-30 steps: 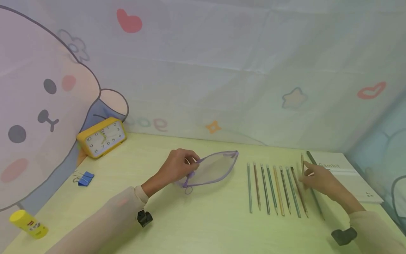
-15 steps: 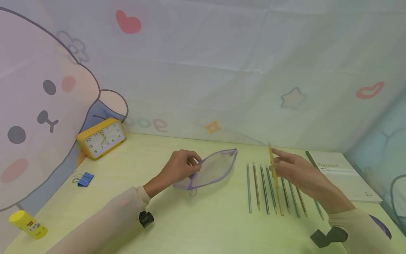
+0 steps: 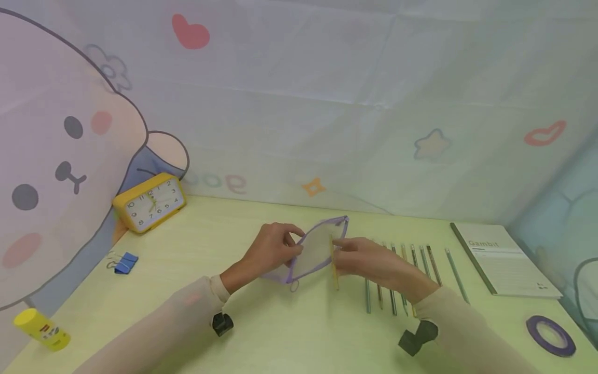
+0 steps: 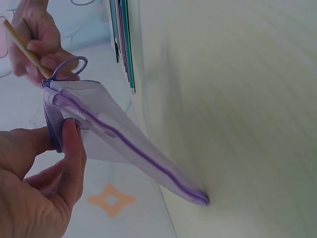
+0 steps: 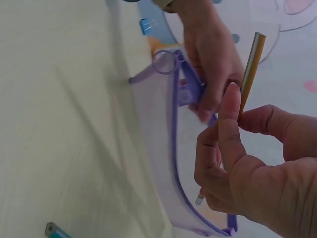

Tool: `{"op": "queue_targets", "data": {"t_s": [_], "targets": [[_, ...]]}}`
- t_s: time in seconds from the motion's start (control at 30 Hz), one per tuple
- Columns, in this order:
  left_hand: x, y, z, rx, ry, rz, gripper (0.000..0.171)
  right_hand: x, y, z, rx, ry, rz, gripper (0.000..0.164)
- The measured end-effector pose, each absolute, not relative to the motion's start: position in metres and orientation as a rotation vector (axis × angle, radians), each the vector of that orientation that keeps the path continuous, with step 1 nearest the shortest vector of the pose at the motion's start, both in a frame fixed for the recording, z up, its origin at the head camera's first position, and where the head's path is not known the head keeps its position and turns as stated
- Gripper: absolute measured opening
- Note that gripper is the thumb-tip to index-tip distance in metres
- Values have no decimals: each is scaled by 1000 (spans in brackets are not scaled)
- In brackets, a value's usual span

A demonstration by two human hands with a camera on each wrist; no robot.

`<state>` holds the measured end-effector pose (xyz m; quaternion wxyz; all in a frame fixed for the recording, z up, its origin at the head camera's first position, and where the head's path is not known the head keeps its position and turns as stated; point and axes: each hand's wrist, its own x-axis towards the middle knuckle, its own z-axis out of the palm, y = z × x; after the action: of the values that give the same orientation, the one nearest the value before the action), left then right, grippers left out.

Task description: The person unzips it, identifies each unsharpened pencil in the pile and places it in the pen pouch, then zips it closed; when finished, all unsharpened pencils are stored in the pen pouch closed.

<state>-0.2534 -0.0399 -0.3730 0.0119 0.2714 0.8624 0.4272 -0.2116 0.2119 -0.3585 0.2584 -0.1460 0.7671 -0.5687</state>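
My left hand (image 3: 273, 246) pinches the rim of a pale mesh zip pouch (image 3: 314, 254) with purple edging, its mouth spread open. At the pouch's right side, my right hand (image 3: 374, 264) pinches a yellow pencil (image 3: 336, 279) between thumb and fingers. In the head view the pencil stands nearly upright and overlaps the pouch's opening. The right wrist view has the pencil's bare end (image 5: 254, 54) above the fingertips and its eraser end (image 5: 199, 198) below the hand. A purple loop (image 4: 74, 62) hangs from the pouch's zip end.
A row of several pencils (image 3: 434, 265) lies under and beyond the right forearm. Right of them are a notebook (image 3: 509, 259) and a purple tape roll (image 3: 534, 332). On the left stand a yellow clock (image 3: 151, 203), a blue binder clip (image 3: 125, 264) and a yellow glue stick (image 3: 42, 330).
My right hand has carried the yellow pencil leftward from beside the notebook, over the row, to the pouch. My left hand and the pouch rim have shifted slightly right. The tape roll is now uncovered.
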Motion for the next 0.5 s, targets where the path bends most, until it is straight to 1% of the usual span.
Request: {"op": "queue_targets", "data": {"t_s": [0.23,0.5], "targets": [[-253,-35,-374,877,2688,1305,30,-236,188,-367,-328,2226,-1421,50],[-250,-36,-371,857,2683,1295,29,-252,171,-373,-223,2331,-1422,35]]}}
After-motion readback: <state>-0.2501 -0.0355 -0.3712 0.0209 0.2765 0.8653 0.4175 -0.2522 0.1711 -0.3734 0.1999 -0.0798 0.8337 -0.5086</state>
